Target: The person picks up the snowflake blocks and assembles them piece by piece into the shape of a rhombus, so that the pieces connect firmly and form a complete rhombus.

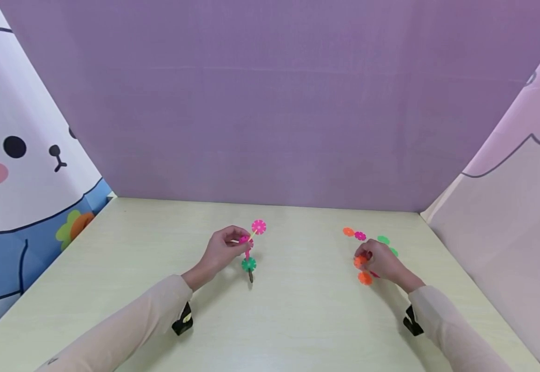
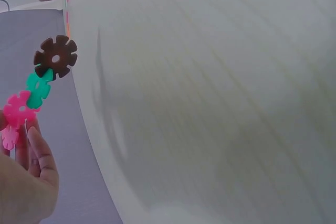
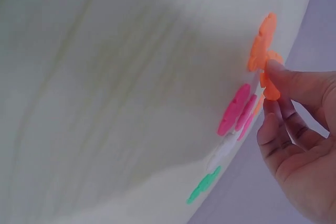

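Observation:
Slotted plastic flower discs are joined into a chain that my left hand [image 1: 220, 250] pinches above the table. In the head view, a pink disc [image 1: 259, 223] stands at its upper end, and a green disc [image 1: 248, 265] and an edge-on brown disc [image 1: 250, 277] hang below. The left wrist view shows the brown disc [image 2: 66, 52] slotted onto the green one [image 2: 38, 93], with a pink disc [image 2: 16, 116] at the fingertips. My right hand [image 1: 383, 260] pinches an orange disc [image 3: 271, 88] between thumb and fingers, low over the loose discs. Whether it touches the disc beneath cannot be told.
Around the right hand lie another orange disc [image 1: 365, 279], an orange disc [image 1: 348, 232] farther back, a magenta disc [image 1: 360, 236] and green discs [image 1: 383, 239]. A whitish disc [image 3: 223, 150] shows too. A purple panel [image 1: 270, 129] rises behind the pale table [image 1: 297, 320].

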A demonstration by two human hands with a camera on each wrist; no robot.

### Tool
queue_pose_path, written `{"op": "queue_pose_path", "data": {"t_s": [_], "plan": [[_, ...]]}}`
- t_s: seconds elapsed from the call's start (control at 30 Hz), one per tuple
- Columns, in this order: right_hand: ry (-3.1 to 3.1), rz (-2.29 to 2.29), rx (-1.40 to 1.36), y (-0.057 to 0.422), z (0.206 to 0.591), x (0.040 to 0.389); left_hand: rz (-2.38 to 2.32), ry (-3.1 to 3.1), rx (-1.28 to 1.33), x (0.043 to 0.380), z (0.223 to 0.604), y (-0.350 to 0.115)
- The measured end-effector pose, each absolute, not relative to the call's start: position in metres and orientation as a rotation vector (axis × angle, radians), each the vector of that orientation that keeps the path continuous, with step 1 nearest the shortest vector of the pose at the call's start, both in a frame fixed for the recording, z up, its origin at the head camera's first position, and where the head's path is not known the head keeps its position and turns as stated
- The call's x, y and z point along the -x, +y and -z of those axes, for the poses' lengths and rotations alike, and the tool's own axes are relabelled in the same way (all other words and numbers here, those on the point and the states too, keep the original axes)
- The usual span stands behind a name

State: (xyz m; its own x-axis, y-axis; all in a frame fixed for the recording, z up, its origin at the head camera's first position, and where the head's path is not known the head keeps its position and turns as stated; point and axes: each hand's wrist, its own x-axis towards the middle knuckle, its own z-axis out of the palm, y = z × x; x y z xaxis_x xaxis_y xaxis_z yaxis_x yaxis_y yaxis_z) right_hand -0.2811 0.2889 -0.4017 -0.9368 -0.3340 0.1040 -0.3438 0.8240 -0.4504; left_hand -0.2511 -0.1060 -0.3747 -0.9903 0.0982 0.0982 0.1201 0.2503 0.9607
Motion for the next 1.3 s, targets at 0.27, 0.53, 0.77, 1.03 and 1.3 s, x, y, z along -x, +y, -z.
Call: {"op": "queue_pose_path", "data": {"t_s": [0.27,0.53,0.77,1.03,1.3], "plan": [[-2.939,-0.813,-0.692,0.293,0.394,0.282,1.887,-2.478,0.221,0.244,0.366,-0.105],[-2.901,-0.92,-0.686,0.292,0.389,0.288,1.893,-2.472,0.25,0.245,0.369,-0.105],[-2.833,-1.082,-0.638,0.278,0.383,0.292,1.88,-2.458,0.286,0.261,0.389,-0.107],[-2.746,-1.138,-0.667,0.249,0.38,0.297,1.884,-2.475,0.272,0.266,0.397,-0.105],[-2.698,-1.215,-0.696,0.217,0.375,0.302,1.884,-2.481,0.265,0.264,0.396,-0.102]]}}
